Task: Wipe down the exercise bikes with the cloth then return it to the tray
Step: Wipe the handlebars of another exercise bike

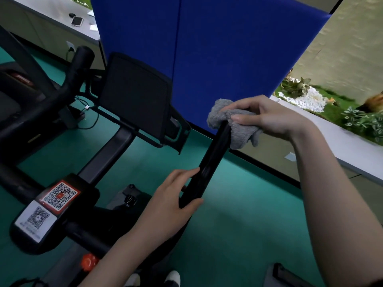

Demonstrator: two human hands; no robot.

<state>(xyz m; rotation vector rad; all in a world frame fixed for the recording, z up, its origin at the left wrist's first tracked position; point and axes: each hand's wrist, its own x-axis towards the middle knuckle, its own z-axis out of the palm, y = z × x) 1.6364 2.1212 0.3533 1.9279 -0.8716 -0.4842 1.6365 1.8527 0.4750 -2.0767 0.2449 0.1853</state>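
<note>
- The person's right hand (267,117) is up at the far end of the bike's right handlebar (213,156). Its fingers (248,101) and thumb are clenched around the grey cloth (238,131).
- The cloth is bunched over the tip of that black bar, touching it. One loose corner hangs down on the right side.
- The left hand (172,204) grasps the same handlebar nearer to the person, with the thumb lying along the near side and the fingers wrapped round the far side. It touches no part of the cloth.
- Left of the bar stands the bike's dark screen (134,96), tilted on its post. The other handlebar (80,59) rises further left.
- On the bike's stem near the left hand is a red and white QR sticker (59,195), and a red knob (89,262) sits nearer still.
- A blue partition (228,48) stands just behind the bike, on a green floor (248,224).
- Far left, a bench (51,9) carries a phone (77,21).
- Far right, a raised bed holds white pebbles (310,99) and plants.
</note>
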